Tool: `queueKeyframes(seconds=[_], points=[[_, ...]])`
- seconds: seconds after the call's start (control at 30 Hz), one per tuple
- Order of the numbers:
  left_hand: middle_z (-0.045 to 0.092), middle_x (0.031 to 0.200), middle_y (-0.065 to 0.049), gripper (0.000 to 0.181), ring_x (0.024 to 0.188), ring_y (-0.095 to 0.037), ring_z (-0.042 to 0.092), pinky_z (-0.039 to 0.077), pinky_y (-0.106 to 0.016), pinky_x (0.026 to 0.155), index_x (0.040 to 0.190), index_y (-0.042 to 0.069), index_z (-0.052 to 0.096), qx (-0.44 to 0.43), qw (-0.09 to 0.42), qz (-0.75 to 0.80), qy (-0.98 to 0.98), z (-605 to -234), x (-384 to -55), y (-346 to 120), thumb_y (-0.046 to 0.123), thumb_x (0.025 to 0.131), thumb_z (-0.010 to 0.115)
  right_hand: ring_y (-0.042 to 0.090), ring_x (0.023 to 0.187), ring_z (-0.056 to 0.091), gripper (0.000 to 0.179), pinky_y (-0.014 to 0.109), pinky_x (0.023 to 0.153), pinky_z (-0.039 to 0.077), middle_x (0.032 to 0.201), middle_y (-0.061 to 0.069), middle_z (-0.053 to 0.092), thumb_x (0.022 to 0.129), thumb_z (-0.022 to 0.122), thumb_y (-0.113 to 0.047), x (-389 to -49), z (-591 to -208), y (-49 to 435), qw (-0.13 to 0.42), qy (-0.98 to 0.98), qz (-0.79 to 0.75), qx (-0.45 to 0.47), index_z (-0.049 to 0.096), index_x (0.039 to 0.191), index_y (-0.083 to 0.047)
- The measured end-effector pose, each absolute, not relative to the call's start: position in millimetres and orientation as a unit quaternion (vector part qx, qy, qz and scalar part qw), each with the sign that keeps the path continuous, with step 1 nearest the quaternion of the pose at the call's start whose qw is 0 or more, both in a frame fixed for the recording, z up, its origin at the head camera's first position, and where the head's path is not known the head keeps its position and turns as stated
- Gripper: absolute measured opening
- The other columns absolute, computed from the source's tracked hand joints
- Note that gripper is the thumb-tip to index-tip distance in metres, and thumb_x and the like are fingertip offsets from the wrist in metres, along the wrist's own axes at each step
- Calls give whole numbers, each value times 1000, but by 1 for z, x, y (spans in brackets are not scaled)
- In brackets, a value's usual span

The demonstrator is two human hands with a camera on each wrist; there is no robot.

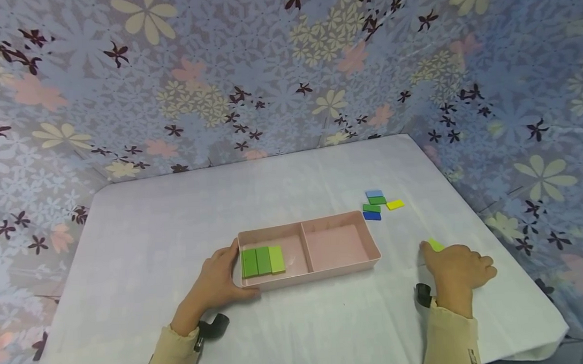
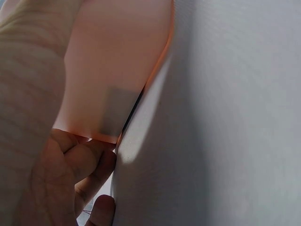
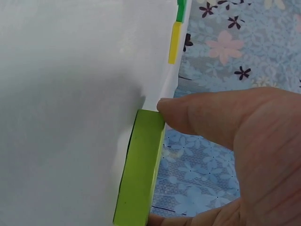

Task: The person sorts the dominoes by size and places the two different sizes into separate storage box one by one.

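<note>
A pink box (image 1: 310, 275) with two compartments lies across the white table. Two mid-green blocks (image 1: 257, 261) and a light green block (image 1: 276, 259) stand side by side at the left end of its left compartment. My left hand (image 1: 221, 278) grips the box's left end, thumb along the front wall; in the left wrist view its fingers (image 2: 89, 162) touch the box's edge. To the right of the box, my right hand (image 1: 460, 267) pinches a light green block (image 3: 141, 167) low over the table, the thumb on one end and a finger at the other.
Beyond the box's right end lie a light blue block (image 1: 374, 193), two green blocks (image 1: 377, 200), a dark blue block (image 1: 372, 216) and a yellow block (image 1: 395, 204). Flowered cloth (image 1: 268, 70) rises behind the table (image 1: 177, 213) and along its right side.
</note>
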State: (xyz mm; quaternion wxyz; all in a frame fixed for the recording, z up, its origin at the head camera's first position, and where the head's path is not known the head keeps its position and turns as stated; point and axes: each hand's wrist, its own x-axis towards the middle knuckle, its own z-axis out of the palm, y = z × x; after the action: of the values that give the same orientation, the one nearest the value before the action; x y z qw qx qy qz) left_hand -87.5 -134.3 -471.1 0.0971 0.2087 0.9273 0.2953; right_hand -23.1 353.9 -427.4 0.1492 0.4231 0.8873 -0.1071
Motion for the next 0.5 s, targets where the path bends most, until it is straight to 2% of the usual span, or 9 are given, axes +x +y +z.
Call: queueKeyframes(seconds=[0.4, 0.5], points=[[50, 150, -14, 135, 140, -38, 41, 33, -60, 115, 161, 7, 19, 199, 111, 288, 930, -469, -87, -133, 71, 62, 84, 60, 113, 43, 86, 67, 96, 33, 116, 41, 57, 87, 57, -63, -20, -418, 352, 120, 894, -125, 413, 57, 113, 19], [50, 150, -15, 133, 140, -38, 41, 33, -61, 114, 161, 7, 20, 198, 110, 291, 930, -467, -87, -132, 69, 63, 85, 59, 111, 44, 83, 68, 95, 33, 116, 39, 58, 86, 61, -60, -19, -418, 350, 106, 902, -124, 400, 58, 118, 16]])
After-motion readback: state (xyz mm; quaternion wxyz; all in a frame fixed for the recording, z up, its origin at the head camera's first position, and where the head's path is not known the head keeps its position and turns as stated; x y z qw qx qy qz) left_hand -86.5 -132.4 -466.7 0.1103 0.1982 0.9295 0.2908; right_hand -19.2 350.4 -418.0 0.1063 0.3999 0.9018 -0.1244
